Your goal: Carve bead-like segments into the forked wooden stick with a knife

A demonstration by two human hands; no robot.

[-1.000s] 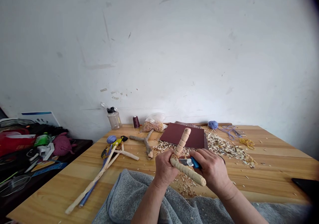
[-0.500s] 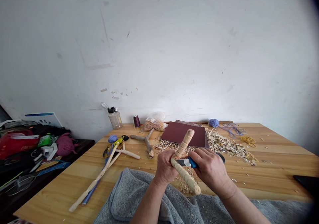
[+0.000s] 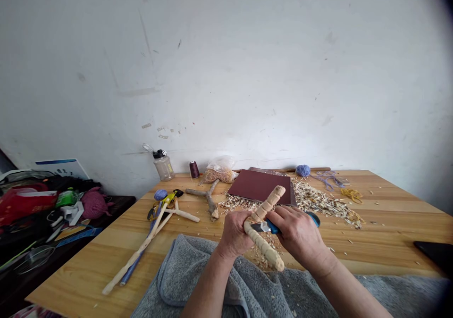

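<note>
My left hand (image 3: 233, 233) is shut around a pale, knobbly carved wooden branch (image 3: 264, 209), which runs from upper right to lower front. Its two peeled arms meet at the grip. My right hand (image 3: 299, 235) is shut on a blue-handled utility knife (image 3: 273, 226). The knife's short steel blade (image 3: 258, 227) lies against the wood close to my left thumb. Part of the handle is hidden inside my right fingers.
A grey towel (image 3: 198, 280) covers my lap. On the wooden table (image 3: 389, 233) lie dark red sandpaper (image 3: 260, 187), wood shavings (image 3: 318, 207), a forked branch (image 3: 208, 200), and long sticks (image 3: 141, 247). A cluttered dark table (image 3: 116, 205) stands at left.
The branch's upper arm has swung to the right and its lower end has moved left. The table sits higher in the view. Both hands keep their hold.
</note>
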